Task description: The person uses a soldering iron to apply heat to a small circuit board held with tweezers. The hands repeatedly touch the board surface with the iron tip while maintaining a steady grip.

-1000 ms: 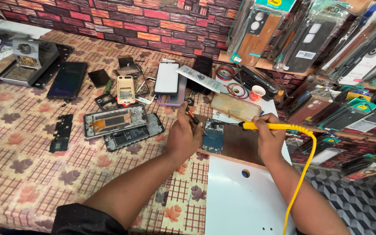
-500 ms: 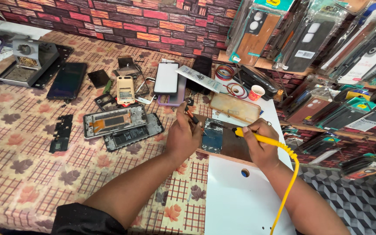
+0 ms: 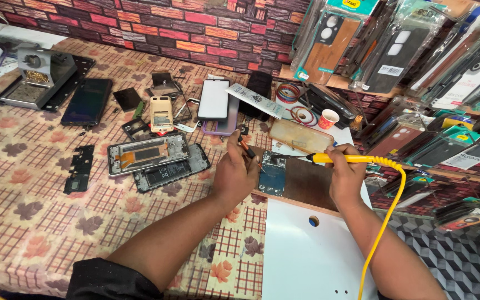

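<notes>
Yellow plastic-handled soldering iron, glossy w/ metal tip; blue circuit board shiny; brown wooden board matt; worktop cloth matt, leaf-patterned.

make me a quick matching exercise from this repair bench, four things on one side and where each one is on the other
Things:
1. soldering iron
2. circuit board
3. paper cup
4. dark phone

Places:
a. on the wooden board between the hands
b. far left of the cloth, beside the metal stand
c. in the right hand
d. near the coils of wire, by the racks of phone cases

Pairs: 1-c, 2-a, 3-d, 4-b
</notes>
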